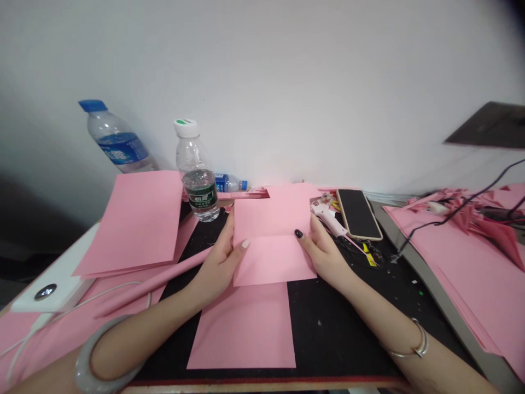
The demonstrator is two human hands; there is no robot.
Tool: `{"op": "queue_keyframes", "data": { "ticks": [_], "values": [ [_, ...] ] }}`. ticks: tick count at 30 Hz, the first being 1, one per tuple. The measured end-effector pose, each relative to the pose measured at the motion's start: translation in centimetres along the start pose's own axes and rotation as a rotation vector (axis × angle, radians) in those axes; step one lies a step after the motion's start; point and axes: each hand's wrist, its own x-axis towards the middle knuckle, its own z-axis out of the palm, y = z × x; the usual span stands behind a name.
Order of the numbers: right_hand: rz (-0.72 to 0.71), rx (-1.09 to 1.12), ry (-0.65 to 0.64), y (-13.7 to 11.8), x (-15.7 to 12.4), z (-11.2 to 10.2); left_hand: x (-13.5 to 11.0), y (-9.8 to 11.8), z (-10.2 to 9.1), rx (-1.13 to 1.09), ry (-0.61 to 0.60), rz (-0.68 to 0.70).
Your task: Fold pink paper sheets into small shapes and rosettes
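Note:
A pink paper sheet point(270, 241), creased across its middle, is held up over the black mat point(328, 317). My left hand point(221, 260) grips its left edge, thumb on top of the paper. My right hand point(324, 251) grips the right edge, dark-nailed thumb on the crease. Both hands pinch the sheet from its sides. Another flat pink sheet point(246, 328) lies on the mat just below them.
A stack of pink paper point(135, 219) lies at the left with a rolled pink tube point(156, 284). Two upright water bottles point(197, 169) point(117, 139) stand behind. A phone point(359, 213), a glue gun point(328, 219) and cables sit right; more pink paper point(471, 262) lies far right.

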Motion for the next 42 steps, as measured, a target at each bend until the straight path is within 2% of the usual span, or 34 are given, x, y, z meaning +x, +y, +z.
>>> {"op": "queue_keyframes", "data": {
  "ticks": [4, 9, 12, 16, 22, 30, 42],
  "values": [
    [0.015, 0.094, 0.039, 0.4, -0.1, 0.0, -0.1, 0.2, 0.0, -0.047, 0.009, -0.089],
    [0.007, -0.005, 0.125, 0.5, -0.3, -0.3, -0.4, -0.3, -0.5, 0.022, 0.061, -0.159],
    [-0.011, -0.072, 0.087, 0.3, -0.2, -0.7, -0.4, -0.6, -0.9, 0.117, 0.044, -0.115],
    [0.036, -0.082, 0.038, 0.2, 0.0, -1.1, -0.2, -0.6, -1.2, 0.198, -0.036, -0.104],
    [0.09, 0.019, -0.022, -0.1, 0.1, -1.2, -0.1, 0.0, -0.8, 0.21, 0.06, -0.148],
    [0.219, 0.024, -0.038, 0.4, 0.2, -2.1, 0.1, -0.1, -0.9, 0.218, 0.082, -0.234],
    [0.21, -0.115, -0.006, -0.2, 0.2, -2.3, -0.2, -0.4, -1.3, 0.284, 0.113, -0.15]
  ]
}}
